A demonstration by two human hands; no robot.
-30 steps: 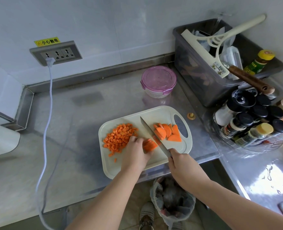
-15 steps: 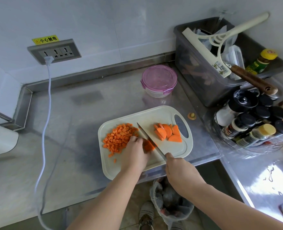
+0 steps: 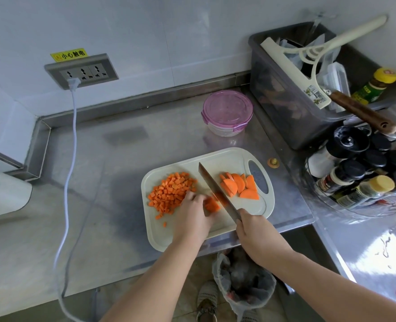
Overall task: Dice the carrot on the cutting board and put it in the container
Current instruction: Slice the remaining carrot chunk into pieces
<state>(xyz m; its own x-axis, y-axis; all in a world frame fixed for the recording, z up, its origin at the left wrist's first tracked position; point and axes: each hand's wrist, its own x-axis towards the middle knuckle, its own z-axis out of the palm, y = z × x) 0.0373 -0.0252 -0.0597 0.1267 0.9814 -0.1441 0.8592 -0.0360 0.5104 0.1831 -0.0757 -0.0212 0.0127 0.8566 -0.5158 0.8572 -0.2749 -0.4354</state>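
A cream cutting board (image 3: 217,160) lies on the steel counter. On its left sits a pile of diced carrot (image 3: 169,192). Half-moon carrot slices (image 3: 238,185) lie at its right, by the handle hole. My left hand (image 3: 192,216) holds down a few carrot strips (image 3: 212,204) with curled fingers. My right hand (image 3: 255,231) grips the handle of a knife (image 3: 215,190), whose blade runs diagonally just right of the strips. A round container with a pink lid (image 3: 227,111) stands closed behind the board.
A grey bin (image 3: 285,108) with utensils stands at the back right. In front of it is a rack of spice jars (image 3: 364,173). A white cable (image 3: 69,173) hangs from the wall socket across the counter's left. A bagged waste bin (image 3: 243,282) sits on the floor below.
The knife went left into the strips and has come back right, blade raised slightly. My left hand stays on the carrot strips.
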